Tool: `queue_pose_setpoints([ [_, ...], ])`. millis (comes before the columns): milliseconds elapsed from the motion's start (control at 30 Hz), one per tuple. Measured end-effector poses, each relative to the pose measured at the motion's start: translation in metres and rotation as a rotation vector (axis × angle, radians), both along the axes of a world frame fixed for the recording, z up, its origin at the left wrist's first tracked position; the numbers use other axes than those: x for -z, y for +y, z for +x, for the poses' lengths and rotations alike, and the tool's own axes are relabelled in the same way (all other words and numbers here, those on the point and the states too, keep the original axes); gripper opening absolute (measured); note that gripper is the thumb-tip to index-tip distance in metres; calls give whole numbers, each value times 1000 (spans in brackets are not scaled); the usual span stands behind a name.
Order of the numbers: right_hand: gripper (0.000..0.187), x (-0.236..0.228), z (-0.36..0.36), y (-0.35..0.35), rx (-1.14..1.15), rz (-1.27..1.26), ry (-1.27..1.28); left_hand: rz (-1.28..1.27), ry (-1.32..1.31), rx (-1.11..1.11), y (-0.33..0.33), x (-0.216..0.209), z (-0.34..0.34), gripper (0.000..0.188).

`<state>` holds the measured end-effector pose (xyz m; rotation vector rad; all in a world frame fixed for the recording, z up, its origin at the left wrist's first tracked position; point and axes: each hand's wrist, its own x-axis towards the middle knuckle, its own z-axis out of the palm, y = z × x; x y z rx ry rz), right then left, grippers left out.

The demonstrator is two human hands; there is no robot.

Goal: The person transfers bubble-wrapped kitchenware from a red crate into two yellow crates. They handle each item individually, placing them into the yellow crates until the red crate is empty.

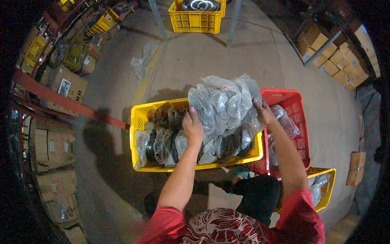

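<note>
Between my two hands is a bundle of bubble-wrapped parts (221, 103), held above the right part of a yellow crate (162, 167). My left hand (193, 125) grips its left side, with the thumb up against the plastic. At its right edge my right hand (265, 112) clasps the wrap. What lies inside the wrap cannot be made out. Below, the yellow crate holds rows of round dark parts (160, 144), many of them in bubble wrap. A red crate (298, 122) with a few wrapped pieces (285, 120) stands against its right side.
Another yellow crate (331, 187) with wrapped pieces sits at the lower right. A yellow crate (195, 22) stands at the far side between metal posts. Loose plastic wrap (142, 63) lies on the floor. Cardboard boxes (339, 61) are stacked far right; a red rack beam (73, 99) runs along the left.
</note>
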<state>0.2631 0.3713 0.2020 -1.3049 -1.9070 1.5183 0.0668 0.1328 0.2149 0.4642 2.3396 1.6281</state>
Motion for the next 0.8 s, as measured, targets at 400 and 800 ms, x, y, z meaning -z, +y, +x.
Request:
queue_pose_setpoints([
  [400,98,8,-2,-13,56,-22,-186,-60,79,86,54,8,-6,55],
  [800,77,20,66,-27,29,240,-85,-212,-264,330,27,-12,-15,82],
])
